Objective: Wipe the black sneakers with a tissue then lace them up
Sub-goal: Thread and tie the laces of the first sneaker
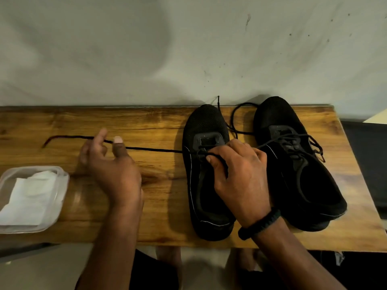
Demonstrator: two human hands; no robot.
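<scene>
The left hand [109,164] pinches a black shoelace [150,149] between thumb and forefinger, with its other fingers loosely curled. From this pinch the lace runs in a nearly straight line across the wooden table [157,206] to the sneaker under the right hand. The free end trails on past the left hand's far side and bends down at its tip.

The right hand [240,176] lies on top of the first black sneaker [207,122], covering its opening. Its fingers are curled and nip the same lace at the lowest eyelets, just behind the toe cap. A black braided wristband [259,223] circles that wrist.

The second black sneaker [276,116] stands just beyond the right hand's outer side, touching or almost touching the first, toe pointing away from the person. It is already threaded. Its own lace [297,147] crosses the tongue, and a loose loop spills onto the table between the two toes. A lace tip sticks up beyond the first sneaker's toe, against the pale wall [146,49]. I cannot tell which lace it belongs to.

Off the outer side of the left hand, near the table's front edge, sits a clear plastic container [60,197] with a crumpled white tissue [29,193] inside.
</scene>
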